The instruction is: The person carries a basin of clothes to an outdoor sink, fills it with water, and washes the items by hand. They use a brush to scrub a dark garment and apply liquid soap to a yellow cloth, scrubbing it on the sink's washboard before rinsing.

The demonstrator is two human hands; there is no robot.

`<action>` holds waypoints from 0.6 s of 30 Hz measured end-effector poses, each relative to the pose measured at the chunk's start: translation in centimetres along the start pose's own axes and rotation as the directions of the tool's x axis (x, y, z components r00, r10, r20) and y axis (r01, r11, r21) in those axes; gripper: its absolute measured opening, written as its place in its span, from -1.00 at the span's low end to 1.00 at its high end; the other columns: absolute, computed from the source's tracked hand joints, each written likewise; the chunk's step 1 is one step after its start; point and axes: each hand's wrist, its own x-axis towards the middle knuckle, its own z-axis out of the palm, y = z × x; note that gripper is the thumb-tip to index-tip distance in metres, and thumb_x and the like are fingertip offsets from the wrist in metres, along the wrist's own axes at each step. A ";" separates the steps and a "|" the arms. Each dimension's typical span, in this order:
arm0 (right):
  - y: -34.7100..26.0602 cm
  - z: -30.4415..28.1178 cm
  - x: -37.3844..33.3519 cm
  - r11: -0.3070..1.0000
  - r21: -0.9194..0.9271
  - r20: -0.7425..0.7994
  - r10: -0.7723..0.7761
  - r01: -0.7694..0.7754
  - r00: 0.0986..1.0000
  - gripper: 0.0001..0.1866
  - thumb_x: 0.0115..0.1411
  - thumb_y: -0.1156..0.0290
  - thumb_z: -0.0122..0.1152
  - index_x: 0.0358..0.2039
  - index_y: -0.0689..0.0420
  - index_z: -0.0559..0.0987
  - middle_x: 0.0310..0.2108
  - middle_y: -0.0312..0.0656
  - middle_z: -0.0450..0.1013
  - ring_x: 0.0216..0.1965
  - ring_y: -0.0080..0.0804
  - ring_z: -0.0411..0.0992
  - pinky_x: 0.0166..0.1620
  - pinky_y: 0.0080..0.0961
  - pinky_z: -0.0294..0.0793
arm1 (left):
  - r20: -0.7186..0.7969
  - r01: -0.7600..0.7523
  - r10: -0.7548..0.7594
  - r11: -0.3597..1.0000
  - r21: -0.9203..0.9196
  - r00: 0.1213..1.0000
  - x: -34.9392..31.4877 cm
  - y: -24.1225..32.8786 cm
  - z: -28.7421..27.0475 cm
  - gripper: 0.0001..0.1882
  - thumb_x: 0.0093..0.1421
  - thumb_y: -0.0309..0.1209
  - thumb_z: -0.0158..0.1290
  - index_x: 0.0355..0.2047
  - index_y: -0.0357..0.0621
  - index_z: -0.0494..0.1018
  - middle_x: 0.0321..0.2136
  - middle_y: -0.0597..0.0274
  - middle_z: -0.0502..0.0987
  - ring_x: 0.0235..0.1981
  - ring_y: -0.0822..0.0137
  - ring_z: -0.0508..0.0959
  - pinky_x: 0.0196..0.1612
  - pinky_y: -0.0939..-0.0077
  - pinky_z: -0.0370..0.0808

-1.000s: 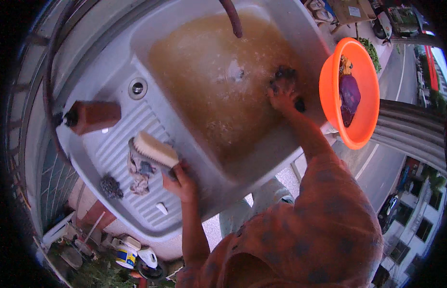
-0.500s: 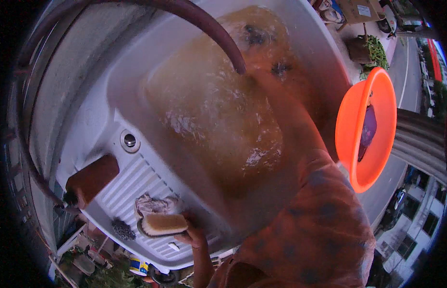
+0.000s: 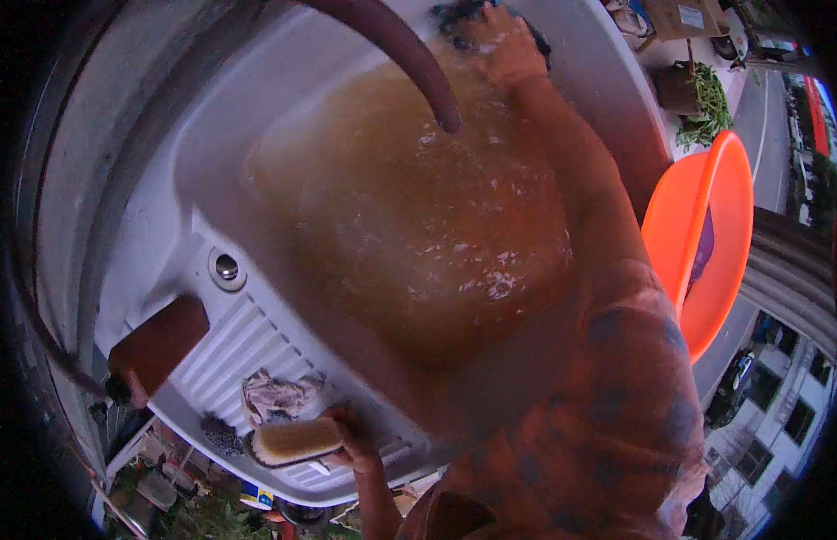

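Observation:
In my left hand (image 3: pixel 353 441) is a scrub brush (image 3: pixel 299 440), its pale bristles facing up, held over the ribbed washboard part of the sink. My right hand (image 3: pixel 510 47) reaches to the far end of the white sink (image 3: pixel 607 117). Its fingers grip a dark, wet, bundled thing (image 3: pixel 450 22) at the water's far edge; its exact kind I cannot make out. Cloudy brown water (image 3: pixel 382 225) fills the deep basin. A dark red hose (image 3: pixel 409 58) hangs over it.
A crumpled pale rag (image 3: pixel 279 396), a steel scouring pad (image 3: pixel 222 436) and a brown block-shaped thing (image 3: pixel 159 346) lie on the washboard. The drain fitting (image 3: pixel 227 267) is beside it. An orange basin (image 3: pixel 729 243) with something purple inside stands at the right.
My right hand has come up out of the water and moved to the far end with the dark thing. My left hand has shifted slightly left with the brush.

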 end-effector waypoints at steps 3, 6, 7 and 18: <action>1.8 4.9 -2.6 0.984 0.177 -0.154 0.048 -0.020 0.987 -0.26 0.01 -0.05 0.02 0.20 -0.22 0.03 0.24 -0.05 -0.22 0.26 -0.05 -0.28 0.18 0.01 -0.18 | 0.188 -0.107 0.035 0.914 0.391 0.982 -0.8 1.3 1.3 -0.78 0.09 -0.41 0.00 -0.31 -0.31 0.34 -0.46 0.16 0.40 -0.42 0.34 0.40 -0.34 0.52 0.37; -1.5 4.7 -7.2 0.983 0.139 0.003 0.124 -0.123 0.992 -0.22 0.01 -0.10 -0.01 0.21 -0.22 -0.03 0.25 -0.04 -0.24 0.26 -0.01 -0.30 0.17 0.05 -0.21 | 0.250 -0.395 0.312 0.806 0.441 0.916 -1.3 1.6 4.1 -0.76 0.09 -0.33 -0.01 -0.44 -0.33 0.38 -0.56 0.20 0.41 -0.58 0.44 0.36 -0.54 0.62 0.29; -2.7 4.7 -8.4 0.983 0.097 0.079 0.150 -0.157 0.986 -0.22 0.01 -0.14 -0.03 0.21 -0.21 -0.02 0.25 -0.04 -0.25 0.26 0.00 -0.31 0.17 0.08 -0.22 | 0.262 -0.413 0.326 0.795 0.445 0.908 -1.5 1.5 4.1 -0.79 0.08 -0.36 -0.01 -0.48 -0.31 0.39 -0.60 0.25 0.40 -0.63 0.49 0.33 -0.60 0.67 0.25; -16.3 2.7 -7.2 0.891 0.440 0.268 -0.247 0.110 0.931 -0.36 -0.02 -0.01 -0.01 0.10 -0.06 0.26 0.22 -0.04 -0.16 0.23 0.02 -0.27 0.15 0.18 -0.35 | 0.330 -0.448 0.311 0.717 0.534 0.891 -0.2 0.9 4.9 -0.61 0.09 -0.18 -0.04 -0.45 -0.39 0.41 -0.59 0.14 0.45 -0.61 0.39 0.41 -0.56 0.54 0.36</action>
